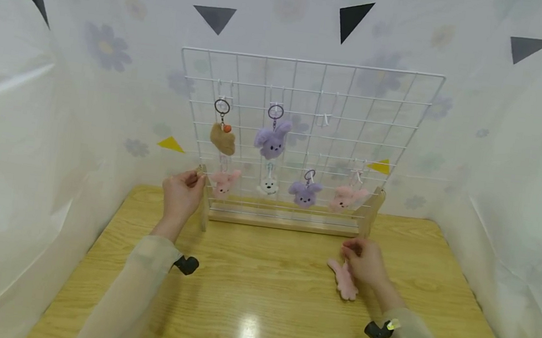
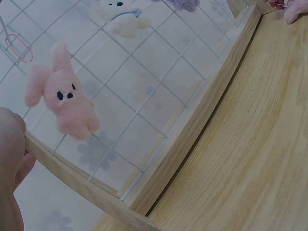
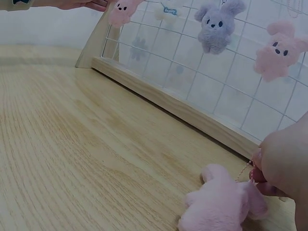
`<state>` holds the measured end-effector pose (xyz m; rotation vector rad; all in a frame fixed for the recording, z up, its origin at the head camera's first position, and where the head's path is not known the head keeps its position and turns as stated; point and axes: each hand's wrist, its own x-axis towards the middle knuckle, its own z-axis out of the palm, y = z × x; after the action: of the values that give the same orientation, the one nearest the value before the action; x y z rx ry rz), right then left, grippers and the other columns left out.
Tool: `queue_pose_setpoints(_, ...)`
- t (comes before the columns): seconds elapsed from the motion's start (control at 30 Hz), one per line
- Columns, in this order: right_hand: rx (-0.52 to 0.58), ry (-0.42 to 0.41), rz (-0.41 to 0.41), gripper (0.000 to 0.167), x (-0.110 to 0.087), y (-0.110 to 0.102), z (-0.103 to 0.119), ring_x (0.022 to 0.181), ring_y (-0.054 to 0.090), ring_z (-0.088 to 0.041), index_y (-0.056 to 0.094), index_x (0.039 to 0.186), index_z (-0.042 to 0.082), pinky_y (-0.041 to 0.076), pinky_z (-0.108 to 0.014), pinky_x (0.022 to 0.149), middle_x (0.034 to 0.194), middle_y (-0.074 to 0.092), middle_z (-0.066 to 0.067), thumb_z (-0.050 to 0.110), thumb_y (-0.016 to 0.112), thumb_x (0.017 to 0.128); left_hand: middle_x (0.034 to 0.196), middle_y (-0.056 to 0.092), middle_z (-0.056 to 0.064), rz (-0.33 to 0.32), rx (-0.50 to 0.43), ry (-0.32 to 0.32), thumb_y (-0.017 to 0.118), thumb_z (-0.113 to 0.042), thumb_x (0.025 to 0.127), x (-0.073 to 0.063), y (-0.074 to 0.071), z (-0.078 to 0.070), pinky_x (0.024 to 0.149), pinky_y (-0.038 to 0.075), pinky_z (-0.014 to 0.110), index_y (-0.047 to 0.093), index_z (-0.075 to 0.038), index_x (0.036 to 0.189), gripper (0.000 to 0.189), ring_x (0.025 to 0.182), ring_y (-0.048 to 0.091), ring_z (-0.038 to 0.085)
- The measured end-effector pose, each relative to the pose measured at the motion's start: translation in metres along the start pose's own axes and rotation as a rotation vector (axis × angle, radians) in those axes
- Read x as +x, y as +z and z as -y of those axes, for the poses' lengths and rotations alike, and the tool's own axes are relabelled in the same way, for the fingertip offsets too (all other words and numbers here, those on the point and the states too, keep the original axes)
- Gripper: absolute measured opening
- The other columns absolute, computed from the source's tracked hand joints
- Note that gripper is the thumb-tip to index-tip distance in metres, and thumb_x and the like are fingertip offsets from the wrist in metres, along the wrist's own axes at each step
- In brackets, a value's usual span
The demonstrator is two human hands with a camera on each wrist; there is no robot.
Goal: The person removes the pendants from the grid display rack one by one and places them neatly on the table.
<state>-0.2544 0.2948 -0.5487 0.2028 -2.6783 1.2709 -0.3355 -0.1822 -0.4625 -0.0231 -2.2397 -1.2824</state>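
My left hand (image 1: 181, 197) grips the wooden side post (image 1: 204, 209) of a white wire grid rack (image 1: 313, 62). Low and to the right, my right hand (image 1: 367, 263) pinches the pink bead chain (image 3: 244, 170) of a pink plush bunny keychain (image 1: 345, 283). The bunny hangs down from the fingertips, close over the tabletop, its back to the right wrist view. Nearest the left hand on the rack is another pink bunny keychain (image 2: 72, 98). A purple bunny keychain (image 3: 214, 26) and a further pink one (image 3: 278, 50) hang above the right hand.
In the rack's upper row hang a brown plush keychain (image 1: 223, 139) and a purple bunny (image 1: 272, 142), with a bare white hook (image 1: 325, 120) to their right. A small white plush (image 1: 268, 185) hangs below. The rack's wooden base bar (image 1: 285, 223) stands on the wood-grain table (image 1: 238, 282).
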Motion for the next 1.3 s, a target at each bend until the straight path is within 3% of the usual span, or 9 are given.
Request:
queue_pose_setpoints(0.2,-0.033,0.014,-0.009,0.006,0.001,0.001,0.001,0.074,0.065,-0.021,0.074,0.103,-0.007,0.056,-0.027,0.057,0.089,0.073,-0.013,-0.004,0.069,0.100,0.102,0.076,0.027,-0.012,0.006,0.019,0.075,-0.009,0.100,0.000,0.002,0.002,0.077,0.065,0.041,0.075,0.013,0.114,0.026,0.091,0.078,0.036)
queue_pose_setpoints(0.57,-0.065,-0.029,-0.058,0.011,0.002,-0.002,0.004,0.089,0.071,-0.031,0.074,0.107,-0.008,0.060,-0.037,0.077,0.095,0.075,-0.015,-0.003,0.070,0.099,0.102,0.076,0.028,-0.020,-0.002,0.005,0.074,-0.007,0.099,0.001,0.001,-0.001,0.079,0.065,0.045,0.076,0.013,0.112,0.024,0.091,0.078,0.037)
queue_pose_setpoints(0.73,-0.052,-0.064,-0.088,0.009,-0.002,-0.006,0.017,0.088,0.072,-0.032,0.075,0.106,-0.007,0.060,-0.031,0.075,0.096,0.076,-0.016,-0.001,0.071,0.100,0.101,0.076,0.028,-0.026,-0.011,0.006,0.075,-0.006,0.098,0.001,0.001,-0.001,0.078,0.065,0.044,0.076,0.014,0.111,0.023,0.090,0.078,0.037)
queue_pose_setpoints(1.0,0.081,-0.114,-0.055,0.009,-0.006,-0.009,0.041,0.086,0.075,-0.027,0.077,0.106,-0.004,0.060,-0.020,0.073,0.095,0.078,-0.012,0.001,0.074,0.099,0.102,0.075,0.029,-0.029,0.001,0.016,0.073,-0.006,0.099,0.000,0.002,0.001,0.078,0.065,0.043,0.075,0.014,0.112,0.024,0.090,0.078,0.038)
queue_pose_setpoints(1.17,0.188,-0.175,-0.044,0.009,-0.004,-0.015,0.064,0.084,0.076,-0.023,0.076,0.105,-0.006,0.059,-0.017,0.073,0.094,0.077,-0.018,0.001,0.072,0.101,0.103,0.075,0.029,-0.024,0.000,0.017,0.073,-0.007,0.100,-0.002,0.002,0.000,0.078,0.065,0.043,0.074,0.015,0.114,0.026,0.091,0.078,0.038)
queue_pose_setpoints(1.3,0.188,-0.217,-0.067,0.009,0.000,-0.019,0.081,0.084,0.074,-0.015,0.076,0.105,-0.007,0.057,-0.013,0.074,0.095,0.077,-0.019,-0.001,0.073,0.099,0.103,0.075,0.030,-0.028,0.003,0.025,0.073,-0.005,0.099,-0.002,0.001,-0.002,0.078,0.065,0.046,0.074,0.015,0.113,0.025,0.091,0.078,0.039)
